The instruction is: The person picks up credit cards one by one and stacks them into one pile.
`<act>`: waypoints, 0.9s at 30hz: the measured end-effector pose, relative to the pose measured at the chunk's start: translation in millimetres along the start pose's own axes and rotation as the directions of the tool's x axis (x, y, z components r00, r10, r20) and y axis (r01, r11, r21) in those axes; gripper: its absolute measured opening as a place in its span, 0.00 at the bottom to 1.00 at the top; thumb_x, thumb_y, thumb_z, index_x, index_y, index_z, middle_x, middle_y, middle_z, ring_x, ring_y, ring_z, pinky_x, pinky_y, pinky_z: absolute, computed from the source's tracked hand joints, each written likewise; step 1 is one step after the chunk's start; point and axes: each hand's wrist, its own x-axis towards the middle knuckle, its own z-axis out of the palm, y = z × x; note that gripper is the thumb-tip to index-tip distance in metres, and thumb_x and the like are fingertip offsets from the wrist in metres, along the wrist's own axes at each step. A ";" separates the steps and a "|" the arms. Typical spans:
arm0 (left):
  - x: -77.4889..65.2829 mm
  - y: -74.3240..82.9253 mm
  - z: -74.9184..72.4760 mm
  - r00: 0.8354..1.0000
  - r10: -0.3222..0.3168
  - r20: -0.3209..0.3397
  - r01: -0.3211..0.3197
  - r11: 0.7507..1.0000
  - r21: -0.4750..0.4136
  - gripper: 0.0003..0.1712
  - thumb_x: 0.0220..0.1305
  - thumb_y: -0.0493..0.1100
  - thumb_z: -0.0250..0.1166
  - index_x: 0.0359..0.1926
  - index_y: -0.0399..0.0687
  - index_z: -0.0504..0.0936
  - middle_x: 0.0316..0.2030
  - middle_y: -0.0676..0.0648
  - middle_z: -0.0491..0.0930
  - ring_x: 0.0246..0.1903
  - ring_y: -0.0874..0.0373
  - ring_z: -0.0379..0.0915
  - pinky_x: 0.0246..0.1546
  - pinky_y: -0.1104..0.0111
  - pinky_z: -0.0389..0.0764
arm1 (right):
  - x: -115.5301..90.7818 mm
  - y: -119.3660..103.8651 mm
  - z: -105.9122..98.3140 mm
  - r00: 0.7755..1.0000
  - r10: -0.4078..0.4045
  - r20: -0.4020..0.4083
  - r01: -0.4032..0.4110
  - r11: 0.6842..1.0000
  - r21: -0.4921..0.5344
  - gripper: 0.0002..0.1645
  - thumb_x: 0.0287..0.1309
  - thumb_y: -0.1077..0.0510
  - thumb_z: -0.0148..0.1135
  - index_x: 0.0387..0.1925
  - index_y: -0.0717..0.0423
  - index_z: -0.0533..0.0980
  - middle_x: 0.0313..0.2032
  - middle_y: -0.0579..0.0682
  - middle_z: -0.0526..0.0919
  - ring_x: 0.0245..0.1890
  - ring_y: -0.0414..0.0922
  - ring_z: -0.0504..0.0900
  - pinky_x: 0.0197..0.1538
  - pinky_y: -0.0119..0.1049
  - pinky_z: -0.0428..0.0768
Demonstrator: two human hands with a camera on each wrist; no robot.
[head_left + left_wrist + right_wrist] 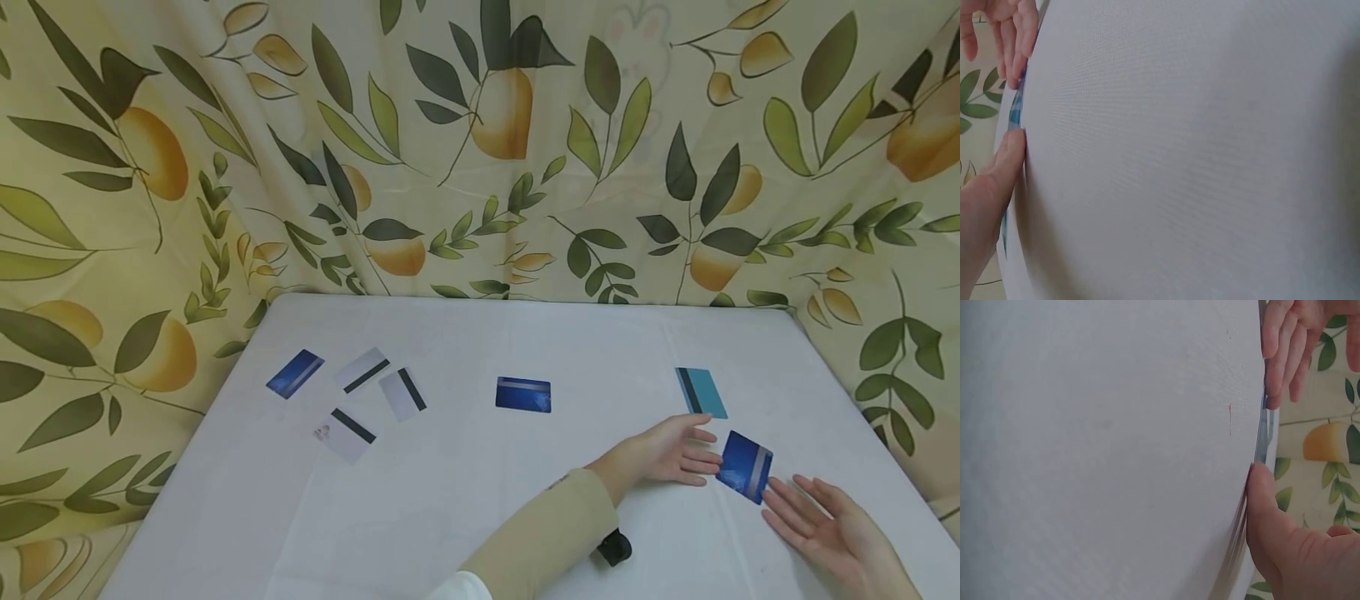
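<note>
A dark blue card [744, 467] with a grey stripe lies flat on the white table between the two hands. The left hand [671, 450] comes in from its left, palm turned inward, fingertips right at the card's left edge. On the other side, the right hand [832, 529] lies with fingers extended and fingertips at the lower right edge. A teal card [703, 392] with a black stripe sits just beyond the left hand, whose thumb side overlaps its lower end. Both wrist views look low across the tabletop, and the blue card shows there only as a thin sliver.
Another blue card [523, 395] lies mid-table. At the far left are a blue card [296, 374] and several pale cards with black stripes, one of them a white card [347, 435]. A small black object [615, 547] shows beneath the left forearm. A fruit-patterned curtain [480, 167] hangs behind the table.
</note>
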 end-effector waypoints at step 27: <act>-3.5 -4.8 -1.0 0.998 0.050 -0.032 -0.051 0.998 -0.032 0.27 0.62 0.57 0.55 0.53 0.42 0.73 0.46 0.32 0.75 0.51 0.38 0.70 0.56 0.46 0.66 | -2.8 3.3 5.4 0.998 0.023 0.066 -0.011 0.984 -0.178 0.25 0.66 0.43 0.42 0.26 0.54 0.76 0.33 0.51 0.83 0.37 0.51 0.82 0.52 0.47 0.76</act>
